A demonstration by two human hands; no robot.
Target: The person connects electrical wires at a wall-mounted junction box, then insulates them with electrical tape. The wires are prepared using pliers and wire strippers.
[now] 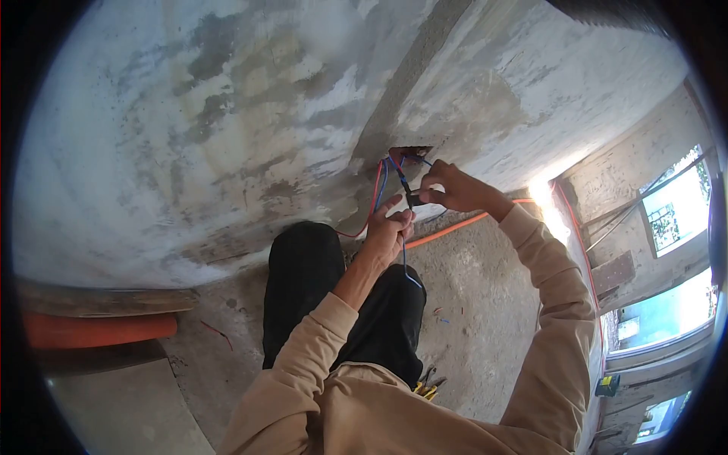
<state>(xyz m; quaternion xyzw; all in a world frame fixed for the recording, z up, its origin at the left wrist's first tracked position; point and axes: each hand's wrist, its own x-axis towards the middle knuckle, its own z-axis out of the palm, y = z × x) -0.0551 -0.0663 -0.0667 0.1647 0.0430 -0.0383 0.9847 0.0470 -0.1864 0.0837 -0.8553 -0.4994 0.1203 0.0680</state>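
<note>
Red and blue wires come out of a recessed wall box (413, 151) low in the plastered wall. My left hand (390, 229) pinches the blue wire (406, 262), whose loose end hangs below my fingers with a bend. Above that hand, a stretch of the wires (404, 182) is wrapped in black. My right hand (457, 188) is closed on a small black roll of electrical tape (414, 199), held against the wrapped stretch. A red wire (376, 193) loops down to the left, beside my left hand.
An orange conduit (447, 230) runs along the floor behind my hands. Yellow-handled pliers (428, 390) lie by my right knee. At the left are a thick orange pipe (98, 331) and a wooden board (106, 300). Wire scraps (444, 320) dot the concrete floor.
</note>
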